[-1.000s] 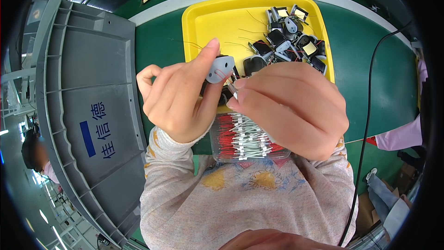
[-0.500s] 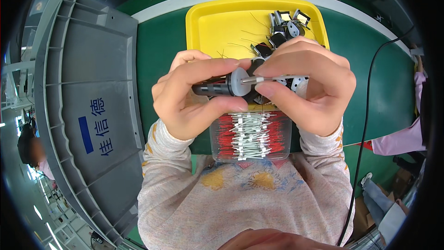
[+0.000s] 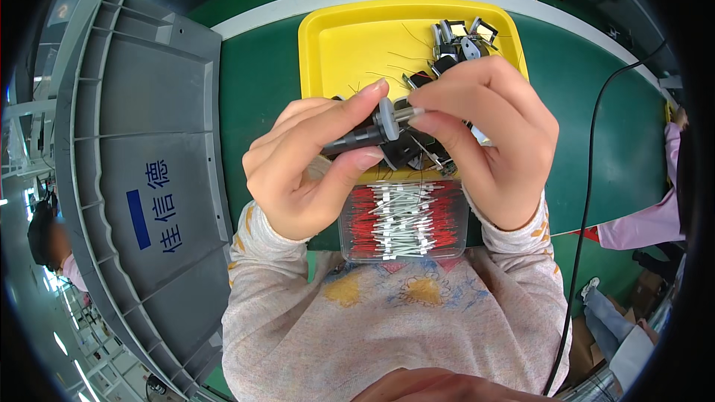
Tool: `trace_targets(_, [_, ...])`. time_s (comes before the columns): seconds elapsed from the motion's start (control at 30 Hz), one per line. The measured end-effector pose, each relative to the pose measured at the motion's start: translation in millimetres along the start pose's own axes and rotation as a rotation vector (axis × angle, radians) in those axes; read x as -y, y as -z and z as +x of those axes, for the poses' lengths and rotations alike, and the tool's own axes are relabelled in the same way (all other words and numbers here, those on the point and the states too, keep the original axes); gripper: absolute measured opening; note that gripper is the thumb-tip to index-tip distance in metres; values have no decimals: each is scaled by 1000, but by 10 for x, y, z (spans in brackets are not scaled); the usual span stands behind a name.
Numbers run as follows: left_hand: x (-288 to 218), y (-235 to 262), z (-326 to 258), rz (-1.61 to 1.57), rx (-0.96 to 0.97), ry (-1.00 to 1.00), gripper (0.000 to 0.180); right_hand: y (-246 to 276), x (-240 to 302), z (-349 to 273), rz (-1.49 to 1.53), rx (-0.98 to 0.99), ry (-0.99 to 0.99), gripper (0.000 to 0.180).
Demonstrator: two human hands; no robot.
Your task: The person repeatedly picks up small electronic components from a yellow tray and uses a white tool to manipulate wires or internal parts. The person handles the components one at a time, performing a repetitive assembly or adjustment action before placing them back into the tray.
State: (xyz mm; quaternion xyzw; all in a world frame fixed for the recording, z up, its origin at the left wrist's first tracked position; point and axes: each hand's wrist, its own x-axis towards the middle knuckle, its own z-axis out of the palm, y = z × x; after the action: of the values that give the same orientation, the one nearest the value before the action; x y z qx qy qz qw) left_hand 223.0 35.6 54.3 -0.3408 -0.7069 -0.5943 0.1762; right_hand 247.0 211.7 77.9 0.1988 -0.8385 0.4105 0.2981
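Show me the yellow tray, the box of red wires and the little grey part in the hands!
yellow tray (image 3: 350,48), head view, bare floor of the tray.
box of red wires (image 3: 402,219), head view, the wires inside.
grey part (image 3: 386,120), head view, its round disc.

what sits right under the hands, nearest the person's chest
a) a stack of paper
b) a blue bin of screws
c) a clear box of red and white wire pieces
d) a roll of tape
c: a clear box of red and white wire pieces lies below the left hand and right hand, on the near side of the yellow tray.
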Motion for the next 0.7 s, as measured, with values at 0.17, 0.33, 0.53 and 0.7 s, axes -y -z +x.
trace_targets(0.17, [5, 8, -21, 21, -9, -23, 41, -33, 58, -37, -120, -39, 147, 24])
trace_targets(0.33, [16, -15, -38, -25, -7, -19, 40, -65, 100, -66, -188, -56, 231, 31])
trace_targets(0.53, [35, 63, -8, -118, 102, 92, 37, -58, 73, -66, -57, 14, 191, 30])
trace_targets(0.7, [31, 120, 5, -312, 178, 258, 36, -38, 31, -39, 81, 81, 159, 29])
